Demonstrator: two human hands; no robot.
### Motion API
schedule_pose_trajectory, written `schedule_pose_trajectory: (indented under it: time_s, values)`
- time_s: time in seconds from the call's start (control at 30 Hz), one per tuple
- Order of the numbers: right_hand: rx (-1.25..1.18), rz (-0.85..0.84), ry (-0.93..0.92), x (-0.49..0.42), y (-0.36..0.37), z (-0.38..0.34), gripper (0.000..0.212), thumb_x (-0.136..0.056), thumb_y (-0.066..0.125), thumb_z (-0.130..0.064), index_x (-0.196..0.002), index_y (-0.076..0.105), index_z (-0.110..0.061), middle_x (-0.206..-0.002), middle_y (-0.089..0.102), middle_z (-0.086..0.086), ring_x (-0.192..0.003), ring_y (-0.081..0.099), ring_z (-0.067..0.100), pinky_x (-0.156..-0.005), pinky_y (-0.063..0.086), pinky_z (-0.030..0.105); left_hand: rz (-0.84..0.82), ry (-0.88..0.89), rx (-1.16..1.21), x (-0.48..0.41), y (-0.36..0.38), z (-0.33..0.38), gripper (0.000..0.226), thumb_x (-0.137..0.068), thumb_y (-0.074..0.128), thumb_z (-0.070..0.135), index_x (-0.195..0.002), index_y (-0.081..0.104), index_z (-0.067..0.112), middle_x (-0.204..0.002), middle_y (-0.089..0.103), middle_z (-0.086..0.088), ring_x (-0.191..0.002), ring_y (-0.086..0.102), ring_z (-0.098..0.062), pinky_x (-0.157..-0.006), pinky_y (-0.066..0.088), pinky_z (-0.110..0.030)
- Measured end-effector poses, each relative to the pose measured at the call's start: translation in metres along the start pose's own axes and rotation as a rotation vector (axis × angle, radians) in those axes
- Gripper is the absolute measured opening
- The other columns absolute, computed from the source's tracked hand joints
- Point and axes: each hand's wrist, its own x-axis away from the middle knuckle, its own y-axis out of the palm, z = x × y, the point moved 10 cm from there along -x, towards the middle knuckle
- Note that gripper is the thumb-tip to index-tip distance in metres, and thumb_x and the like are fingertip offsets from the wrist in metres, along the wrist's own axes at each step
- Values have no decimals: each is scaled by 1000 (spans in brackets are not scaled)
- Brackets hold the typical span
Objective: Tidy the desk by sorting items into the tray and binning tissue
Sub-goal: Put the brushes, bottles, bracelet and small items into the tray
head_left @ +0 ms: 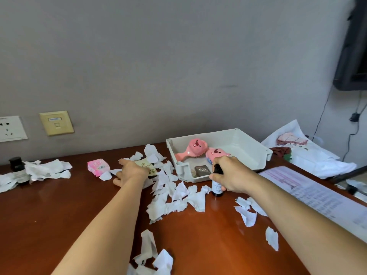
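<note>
A white tray [246, 147] stands at the back of the brown desk [59, 215]. In it lie a pink cartoon hairbrush [193, 148], a second pink cartoon item [215, 153] and a small dark square packet [202, 169]. My right hand [230, 173] is shut on a small dark bottle [217, 188], upright just in front of the tray. My left hand [131, 171] rests on a cream sachet [148, 166] among torn tissue pieces [172, 197]. A pink packet [98, 166] lies left of that hand.
A dark jar [16, 165] stands at the far left amid more tissue [47, 169]. A printed sheet [317, 193] lies along the right edge. White bags with cloth [309, 153] sit behind it. Wall sockets [56, 122] are at the back left.
</note>
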Motion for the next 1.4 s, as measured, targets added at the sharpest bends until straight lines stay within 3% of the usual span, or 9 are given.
schedule_pose_trajectory:
  time_s: [0.23,0.33,0.47,0.67,0.73,0.83,0.97,1.13,1.4]
  values:
    - [-4,-19,1,0,-1,-2,12,-92,58,-21,-95,57,-9,-83,55,7,-82,59,25,-77,51,35,-7,52,-3,-9,-3,-6,56,-89,58,18,-136,30,5,-128,57,-16,-126,47,-34,-104,25,-38]
    - [-8,-19,4,2,-1,-3,12,-93,57,-20,-93,56,-8,-70,49,1,-77,56,24,-75,51,35,-30,107,185,-8,-11,-5,43,-91,56,13,-129,36,7,-130,55,-15,-122,49,-36,-106,35,-40]
    - [-21,-20,22,7,1,-3,10,-93,55,-18,-91,53,-8,-69,48,1,-65,52,21,-63,49,31,-94,183,445,3,-37,1,40,-97,46,13,-133,31,4,-134,51,-16,-117,54,-33,-91,45,-38]
    - [-1,-24,39,21,4,-6,12,-95,53,-20,-92,49,-9,-81,48,5,-72,56,25,-59,44,28,-182,343,512,32,-78,12,35,-100,41,21,-134,39,10,-128,56,-8,-99,55,-19,-71,45,-25]
    - [12,-28,44,27,5,-8,14,-95,53,-20,-96,52,-6,-79,50,5,-70,55,24,-58,43,28,-214,381,501,44,-88,14,34,-100,42,21,-131,47,8,-122,60,-9,-93,56,-18,-63,44,-22]
    - [13,-36,52,36,5,-11,18,-95,53,-18,-102,54,-1,-83,54,10,-66,54,24,-61,46,30,-263,454,482,64,-99,21,30,-98,48,20,-123,56,6,-116,65,-10,-97,62,-21,-70,47,-25]
    - [-58,-91,41,47,8,-15,6,-95,51,-12,-91,51,-9,-66,51,4,-53,54,17,-54,47,25,-305,597,423,98,-110,42,19,-93,57,19,-109,61,9,-105,69,-6,-87,66,-15,-67,49,-18]
    - [-8,-91,-24,55,5,-18,7,-93,53,-9,-94,52,-15,-71,50,-1,-63,57,20,-64,52,31,-289,793,372,138,-118,73,17,-95,53,24,-96,67,13,-82,68,3,-71,63,-8,-61,47,-15]
    - [50,210,-25,33,-70,-3,11,-87,63,-18,-95,57,-12,-93,59,9,-78,57,27,-73,50,34,-173,961,67,157,-100,131,15,-94,54,19,-96,66,10,-88,66,-3,-86,65,-21,-67,49,-28]
